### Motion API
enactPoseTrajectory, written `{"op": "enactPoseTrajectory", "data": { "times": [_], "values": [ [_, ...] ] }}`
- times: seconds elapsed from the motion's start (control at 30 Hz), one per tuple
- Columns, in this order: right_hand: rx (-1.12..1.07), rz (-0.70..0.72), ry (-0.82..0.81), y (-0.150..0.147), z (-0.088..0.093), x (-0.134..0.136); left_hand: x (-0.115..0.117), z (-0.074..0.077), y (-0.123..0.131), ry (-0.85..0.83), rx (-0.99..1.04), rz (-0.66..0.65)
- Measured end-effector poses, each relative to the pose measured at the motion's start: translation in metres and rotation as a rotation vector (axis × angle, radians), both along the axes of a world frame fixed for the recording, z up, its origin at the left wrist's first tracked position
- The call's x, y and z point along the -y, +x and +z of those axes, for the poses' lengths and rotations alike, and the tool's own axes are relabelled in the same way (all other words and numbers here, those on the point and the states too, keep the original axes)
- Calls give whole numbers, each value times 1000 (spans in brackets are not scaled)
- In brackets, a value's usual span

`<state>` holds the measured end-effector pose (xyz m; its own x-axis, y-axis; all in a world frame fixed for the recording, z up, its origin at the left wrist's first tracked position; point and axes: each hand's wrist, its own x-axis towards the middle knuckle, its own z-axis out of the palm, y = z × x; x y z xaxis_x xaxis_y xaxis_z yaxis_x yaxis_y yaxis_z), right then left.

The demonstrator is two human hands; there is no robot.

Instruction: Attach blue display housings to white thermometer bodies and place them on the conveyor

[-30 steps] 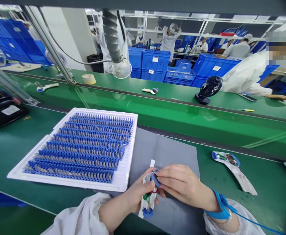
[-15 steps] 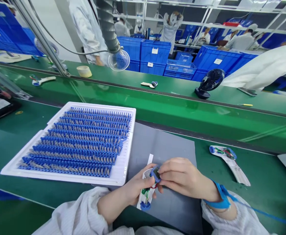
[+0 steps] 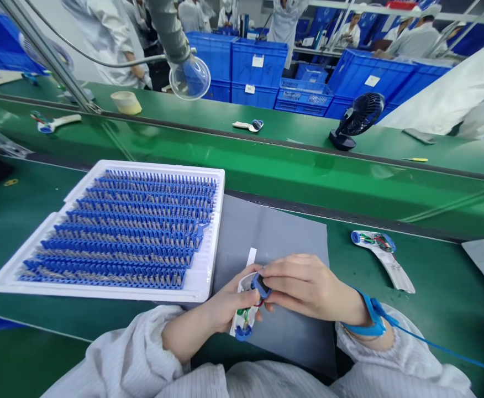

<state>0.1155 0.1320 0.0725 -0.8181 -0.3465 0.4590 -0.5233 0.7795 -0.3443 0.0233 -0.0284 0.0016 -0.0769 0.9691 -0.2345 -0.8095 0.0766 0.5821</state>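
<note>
Over a grey mat (image 3: 283, 232), my left hand (image 3: 233, 301) is closed around a white device housing (image 3: 238, 320) with blue ends and green and red wires inside. The fingers of my right hand (image 3: 300, 287), which wears a blue wrist strap (image 3: 370, 318), pinch a blue part with a dark face (image 3: 261, 285) at the housing's upper end. My left thumb lies against that same part. A white strip (image 3: 251, 256) lies just beyond my hands. Left of them is a white tray (image 3: 209, 276) with rows of blue holders full of small metal pieces.
Another open housing with wires (image 3: 385, 257) lies on the right. Behind a green partition (image 3: 308, 179), a small black fan (image 3: 356, 121), a tape roll (image 3: 126, 103) and more parts stand on a ledge. A clear suction hood (image 3: 190, 77) hangs above. People in white work beyond blue crates (image 3: 258, 61).
The camera's view has tilted down and shifted slightly, so the scene appears higher. Both hands keep hold of the device, with the blue part's dark face turned a little more into view.
</note>
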Motion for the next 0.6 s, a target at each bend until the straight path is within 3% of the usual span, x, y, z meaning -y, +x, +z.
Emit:
{"op": "enactPoseTrajectory", "data": {
  "times": [0.6],
  "values": [
    [7,2,-51,-1,-5,-1,-1,4,-2,-11,5,-13]
  ]
}}
